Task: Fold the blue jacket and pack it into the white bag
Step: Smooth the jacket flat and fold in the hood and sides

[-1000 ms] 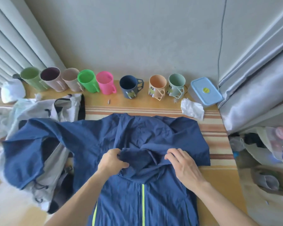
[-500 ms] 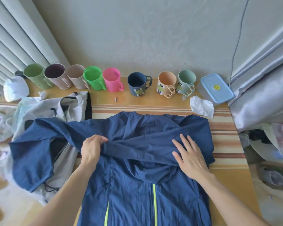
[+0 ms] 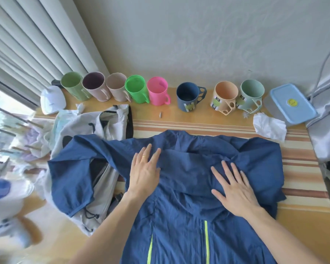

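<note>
Two hands lie flat on the blue jacket (image 3: pixel 189 216), palms down, fingers spread, gripping nothing. Left hand (image 3: pixel 144 173) presses the cloth just left of the collar area; right hand (image 3: pixel 234 189) rests on the folded-down hood, right of centre. Hands apart, with a ridge of bunched fabric between them.

Jacket lies front-up on the table (image 3: pixel 303 216), zipper line with yellow-green trim running toward the near edge. Right sleeve looks already turned in across the chest. Left sleeve (image 3: pixel 71 180) trails off to the left, draped over the white bag (image 3: pixel 103 128), its cuff hanging past the bag's near side. Bag lies flat and crumpled, partly under the sleeve; whether its opening is clear cannot be told.

Step in hand, by judgement: smoothing the upper fold before bringing the left sleeve in. To do it well, sweep outward from the centre so the ridge flattens rather than shifts, keep one palm anchoring the hood while the other strokes, then lift the left sleeve clear of the bag before folding so the drawcords do not snag. Thin, slippery cloth; likely to spring open unless pressed.

Far edge: row of mugs (image 3: pixel 158 92), lidded blue container (image 3: pixel 291 103) far right, crumpled tissue (image 3: pixel 269 127) just near it.
</note>
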{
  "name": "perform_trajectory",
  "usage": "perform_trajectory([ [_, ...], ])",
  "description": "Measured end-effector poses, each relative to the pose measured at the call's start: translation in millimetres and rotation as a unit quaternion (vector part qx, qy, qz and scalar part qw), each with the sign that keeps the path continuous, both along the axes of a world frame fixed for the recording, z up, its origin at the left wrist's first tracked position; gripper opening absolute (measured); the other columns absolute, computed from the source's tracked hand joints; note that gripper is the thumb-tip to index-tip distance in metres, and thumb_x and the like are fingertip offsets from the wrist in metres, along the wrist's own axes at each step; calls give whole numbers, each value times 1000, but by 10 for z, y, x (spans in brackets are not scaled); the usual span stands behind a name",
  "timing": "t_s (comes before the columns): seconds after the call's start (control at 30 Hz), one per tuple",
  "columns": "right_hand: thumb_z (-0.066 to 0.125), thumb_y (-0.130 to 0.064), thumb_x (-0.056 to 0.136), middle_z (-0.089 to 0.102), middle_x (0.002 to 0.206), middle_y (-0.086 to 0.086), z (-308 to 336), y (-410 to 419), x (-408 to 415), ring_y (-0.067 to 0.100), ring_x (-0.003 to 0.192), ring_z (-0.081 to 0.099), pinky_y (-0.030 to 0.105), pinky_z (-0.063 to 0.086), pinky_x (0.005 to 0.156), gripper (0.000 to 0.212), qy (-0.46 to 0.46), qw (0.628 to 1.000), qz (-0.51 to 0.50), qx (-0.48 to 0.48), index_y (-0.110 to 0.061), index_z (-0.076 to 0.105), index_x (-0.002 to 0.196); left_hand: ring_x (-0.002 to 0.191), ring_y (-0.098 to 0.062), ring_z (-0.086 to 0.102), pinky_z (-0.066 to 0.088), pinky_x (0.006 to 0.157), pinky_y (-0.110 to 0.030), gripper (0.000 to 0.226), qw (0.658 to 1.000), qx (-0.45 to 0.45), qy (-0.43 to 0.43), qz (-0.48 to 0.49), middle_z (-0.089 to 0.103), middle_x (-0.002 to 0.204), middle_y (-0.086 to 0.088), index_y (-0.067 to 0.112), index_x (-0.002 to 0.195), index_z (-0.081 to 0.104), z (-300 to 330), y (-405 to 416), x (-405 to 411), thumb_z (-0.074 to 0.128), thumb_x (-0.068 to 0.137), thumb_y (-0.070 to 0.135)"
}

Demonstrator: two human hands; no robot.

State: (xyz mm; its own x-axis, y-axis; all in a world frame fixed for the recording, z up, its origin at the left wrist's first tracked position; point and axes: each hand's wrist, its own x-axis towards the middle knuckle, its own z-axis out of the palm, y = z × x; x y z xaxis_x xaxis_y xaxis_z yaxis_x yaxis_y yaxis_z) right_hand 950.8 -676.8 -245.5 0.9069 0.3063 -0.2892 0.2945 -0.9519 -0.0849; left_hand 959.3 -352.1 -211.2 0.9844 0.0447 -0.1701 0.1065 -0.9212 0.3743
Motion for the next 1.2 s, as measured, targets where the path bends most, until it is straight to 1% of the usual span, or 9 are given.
perform_trajectory([
  [0.13,27,-52,95,19,168,14,191,614,46,36,155,21,53,35,119,74,-15,996,-57,61,-14,30,158,123,-33,55,45,99,-47,48,965,47,-154,206,60,134,-9,18,130,60,410,413,-88,70,88,38],
  [0.37,52,-54,92,56,141,2,741,2624,-17,23,129,53,38,49,105,67,8,954,15,300,-13,48,145,110,-34,64,45,89,-40,55,734,-217,-51,642,69,113,-12,9,117,64,750,1625,-169,69,83,52],
  [0.53,65,-38,93,56,136,9,705,3676,297,31,124,52,41,48,100,63,90,948,-47,301,-11,41,143,116,-39,61,53,96,-52,107,831,-134,127,524,57,135,-16,8,140,40,657,1819,-561,82,59,64],
  [0.77,57,8,82,69,93,-9,992,3452,339,3,86,61,23,51,84,55,79,880,-98,459,-19,64,130,97,-30,69,55,81,-38,68,843,-145,136,501,69,110,-5,11,127,61,602,2052,-802,83,74,45],
  [0.87,49,18,69,61,87,-31,1326,3066,64,-9,82,52,6,39,77,62,58,867,27,495,-22,73,110,72,-27,67,51,63,-33,62,652,-479,126,575,74,90,-12,2,114,66,691,2027,-787,62,90,59],
  [0.93,45,19,64,65,93,-27,1396,2850,-144,-3,79,46,9,38,73,62,53,867,143,475,-23,73,100,86,-30,67,53,79,-38,72,526,-618,119,573,71,95,-15,0,110,64,744,1977,-737,60,86,68],
  [1.07,52,16,73,69,99,-13,1311,2583,-453,11,73,38,24,40,62,62,-3,891,349,290,-26,71,115,83,-25,72,56,89,-39,55,471,-724,49,501,72,86,-10,5,104,68,984,1874,-655,93,59,26],
  [1.13,57,13,73,67,113,-15,1240,2496,-519,13,75,43,25,45,66,67,-20,894,385,228,-29,65,126,89,-25,67,51,94,-39,17,464,-731,4,501,69,94,-9,8,95,75,1176,1903,-581,76,78,11],
  [1.2,57,9,77,60,131,-16,1241,2451,-530,14,81,46,23,47,74,66,4,902,365,230,-30,60,130,87,-23,67,52,87,-35,27,455,-765,-70,451,69,94,-6,11,79,79,1417,1950,-485,56,89,5],
])
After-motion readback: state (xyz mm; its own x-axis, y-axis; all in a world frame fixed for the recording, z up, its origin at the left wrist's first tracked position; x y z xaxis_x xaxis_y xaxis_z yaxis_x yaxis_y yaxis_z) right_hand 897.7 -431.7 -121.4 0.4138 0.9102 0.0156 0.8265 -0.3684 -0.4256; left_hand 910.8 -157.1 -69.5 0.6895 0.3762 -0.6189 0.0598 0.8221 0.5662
